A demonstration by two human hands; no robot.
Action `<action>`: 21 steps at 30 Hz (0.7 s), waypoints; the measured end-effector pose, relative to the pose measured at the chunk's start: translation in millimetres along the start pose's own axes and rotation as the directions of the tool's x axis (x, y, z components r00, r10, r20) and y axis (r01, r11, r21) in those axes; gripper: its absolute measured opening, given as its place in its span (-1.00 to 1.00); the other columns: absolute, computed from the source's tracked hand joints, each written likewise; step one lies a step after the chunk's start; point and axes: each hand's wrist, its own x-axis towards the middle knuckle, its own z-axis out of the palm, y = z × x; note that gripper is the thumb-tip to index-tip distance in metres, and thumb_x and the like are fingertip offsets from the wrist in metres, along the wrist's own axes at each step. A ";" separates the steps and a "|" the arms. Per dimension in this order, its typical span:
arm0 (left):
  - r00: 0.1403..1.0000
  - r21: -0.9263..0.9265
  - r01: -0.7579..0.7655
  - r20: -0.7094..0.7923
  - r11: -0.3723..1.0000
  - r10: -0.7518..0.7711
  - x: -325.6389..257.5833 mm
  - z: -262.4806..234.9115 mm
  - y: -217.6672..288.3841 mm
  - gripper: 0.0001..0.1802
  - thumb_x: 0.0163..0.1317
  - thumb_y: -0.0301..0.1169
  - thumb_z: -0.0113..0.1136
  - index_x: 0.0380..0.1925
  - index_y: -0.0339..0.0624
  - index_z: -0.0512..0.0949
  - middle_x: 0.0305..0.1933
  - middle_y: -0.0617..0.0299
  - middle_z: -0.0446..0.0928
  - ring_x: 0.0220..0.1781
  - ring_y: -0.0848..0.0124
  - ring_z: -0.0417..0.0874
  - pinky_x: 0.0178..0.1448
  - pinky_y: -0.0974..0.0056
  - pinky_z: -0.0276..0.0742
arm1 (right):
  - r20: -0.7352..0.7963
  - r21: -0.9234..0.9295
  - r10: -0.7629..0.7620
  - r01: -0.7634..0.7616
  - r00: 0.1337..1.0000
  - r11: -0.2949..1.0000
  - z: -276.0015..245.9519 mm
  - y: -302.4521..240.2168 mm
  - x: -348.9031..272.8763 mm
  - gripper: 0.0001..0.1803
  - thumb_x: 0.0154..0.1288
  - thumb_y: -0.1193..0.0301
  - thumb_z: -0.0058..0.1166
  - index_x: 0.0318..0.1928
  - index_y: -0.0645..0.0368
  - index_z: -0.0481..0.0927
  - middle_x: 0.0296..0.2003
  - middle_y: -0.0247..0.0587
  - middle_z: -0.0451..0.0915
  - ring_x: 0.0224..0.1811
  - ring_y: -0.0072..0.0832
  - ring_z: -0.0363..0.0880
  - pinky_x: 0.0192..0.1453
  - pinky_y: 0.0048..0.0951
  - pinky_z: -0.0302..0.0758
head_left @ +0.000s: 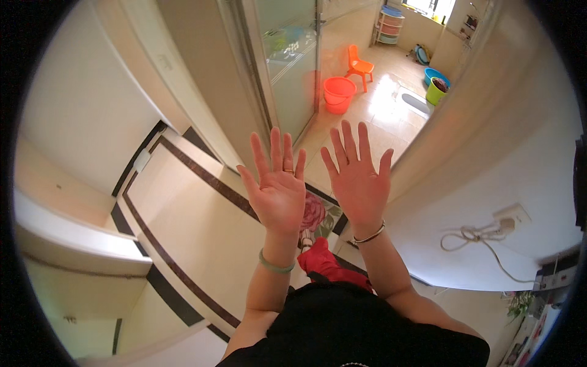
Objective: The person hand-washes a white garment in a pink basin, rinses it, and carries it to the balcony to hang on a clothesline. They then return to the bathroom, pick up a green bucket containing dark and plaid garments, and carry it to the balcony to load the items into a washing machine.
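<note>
Both of my hands are raised side by side with their palms turned toward me. My left hand (279,192) is open and holds nothing, its fingers spread, with a ring (288,170) on one finger. A pale green bangle (275,263) circles the left wrist. My right hand (361,186) is likewise open and bare of any object, its thumb stretched away to the right. Around the right wrist sits a thin bracelet (370,233). Below and between the hands, a floor mat with a pink flower (313,211) shows in part, with my red trousers (330,263) nearer.
Ahead, past a glass door (286,61), stand an orange-red bucket (339,95), an orange chair (359,64), a blue basin (435,76) and a green bucket (436,92). A drawer rack (389,27) is farther back. On the right wall, a cord (483,235) hangs from a socket (513,217).
</note>
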 end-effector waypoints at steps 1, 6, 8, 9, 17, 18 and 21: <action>1.000 -0.007 0.024 0.008 1.000 -0.024 23.6 -7.7 -2.2 -0.34 0.42 0.22 -0.40 0.43 0.29 0.10 0.52 0.21 0.06 0.55 0.24 -0.01 0.56 0.00 -0.14 | 0.000 0.004 -0.017 0.017 1.000 1.000 -8.5 0.9 23.6 -0.26 0.44 -0.20 -0.38 0.46 -0.10 0.06 0.46 -0.33 0.05 0.53 -0.37 -0.12 0.56 -0.12 -0.17; 0.999 -0.028 0.044 0.021 0.999 -0.043 148.1 -16.8 -8.2 -0.35 0.42 0.19 -0.35 0.43 0.27 0.11 0.50 0.16 0.10 0.55 0.22 0.01 0.55 0.00 -0.11 | 0.018 0.038 -0.107 0.106 0.994 0.994 -30.2 -2.8 142.9 -0.28 0.46 -0.16 -0.40 0.47 -0.08 0.04 0.48 -0.27 0.01 0.55 -0.35 -0.16 0.57 -0.10 -0.24; 0.997 -0.006 0.077 0.026 0.997 -0.077 190.9 -20.2 -17.1 -0.30 0.41 0.24 -0.42 0.45 0.23 0.05 0.52 0.20 0.08 0.55 0.24 0.00 0.55 0.01 -0.11 | 0.004 0.035 -0.135 0.135 0.991 0.990 -35.7 -8.8 176.2 -0.27 0.46 -0.17 -0.43 0.47 -0.09 0.02 0.49 -0.27 -0.02 0.55 -0.34 -0.18 0.57 -0.11 -0.24; 0.994 -0.012 0.103 0.029 0.995 -0.102 211.2 -22.7 -25.5 -0.30 0.41 0.24 -0.42 0.45 0.23 0.05 0.52 0.19 0.08 0.55 0.24 0.00 0.55 0.01 -0.11 | 0.004 0.023 -0.155 0.155 0.988 0.988 -40.1 -14.8 190.4 -0.27 0.46 -0.18 -0.44 0.48 -0.10 0.01 0.49 -0.27 -0.03 0.55 -0.34 -0.18 0.57 -0.11 -0.23; 0.897 -0.142 0.434 0.155 0.890 -0.413 369.0 -41.0 -126.7 -0.34 0.40 0.19 -0.27 0.44 0.28 0.10 0.51 0.18 0.09 0.55 0.23 0.01 0.56 -0.01 -0.13 | -0.016 -0.169 -0.448 0.439 0.894 0.882 -81.7 -87.6 304.3 -0.25 0.44 -0.21 -0.43 0.47 -0.09 0.03 0.49 -0.28 0.00 0.54 -0.34 -0.14 0.56 -0.12 -0.19; 0.877 -0.136 0.469 0.188 0.873 -0.442 390.3 -41.4 -141.6 -0.34 0.40 0.19 -0.26 0.44 0.29 0.10 0.51 0.18 0.09 0.55 0.23 0.01 0.56 -0.01 -0.14 | 0.001 -0.175 -0.485 0.478 0.875 0.861 -85.2 -97.7 320.7 -0.25 0.44 -0.20 -0.43 0.47 -0.08 0.04 0.49 -0.28 -0.01 0.54 -0.34 -0.14 0.56 -0.12 -0.19; 0.799 -0.166 0.596 0.216 0.786 -0.561 441.3 -41.8 -190.0 -0.35 0.39 0.20 -0.26 0.41 0.30 0.15 0.51 0.19 0.10 0.54 0.25 0.03 0.55 -0.01 -0.11 | 0.010 -0.211 -0.603 0.591 0.798 0.779 -96.6 -127.1 358.1 -0.24 0.44 -0.21 -0.42 0.47 -0.08 0.05 0.49 -0.26 -0.01 0.54 -0.33 -0.14 0.57 -0.10 -0.20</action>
